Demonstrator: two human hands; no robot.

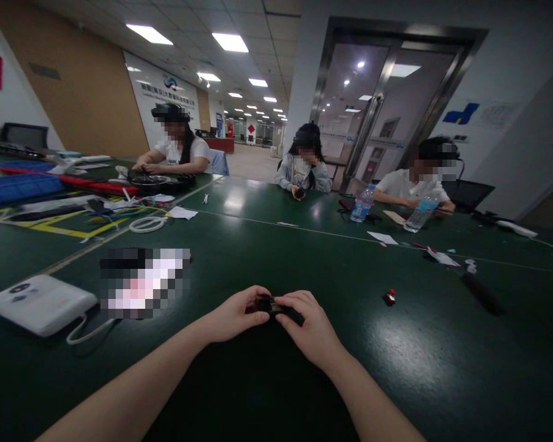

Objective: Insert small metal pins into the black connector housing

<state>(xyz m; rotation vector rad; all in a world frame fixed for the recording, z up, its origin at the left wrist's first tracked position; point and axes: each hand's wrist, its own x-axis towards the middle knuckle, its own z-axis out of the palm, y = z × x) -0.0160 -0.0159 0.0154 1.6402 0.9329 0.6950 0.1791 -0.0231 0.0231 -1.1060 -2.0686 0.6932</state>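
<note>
A small black object (271,305) is held between my two hands, just above the dark green table (239,380). My left hand (235,314) pinches its left end between thumb and fingers. On the other end, the thumb and fingers of my right hand (308,316) are closed. Fingers cover much of the object, so its exact kind does not show. To the right of my hands lies a small red and black piece (389,297), touched by neither hand.
At left lie a white power bank (41,304) with a cable and a blurred phone (152,282). A coiled white cable (147,224) and blue trays (21,187) are farther back. Two water bottles (362,204) stand at back right. Three people sit across the table.
</note>
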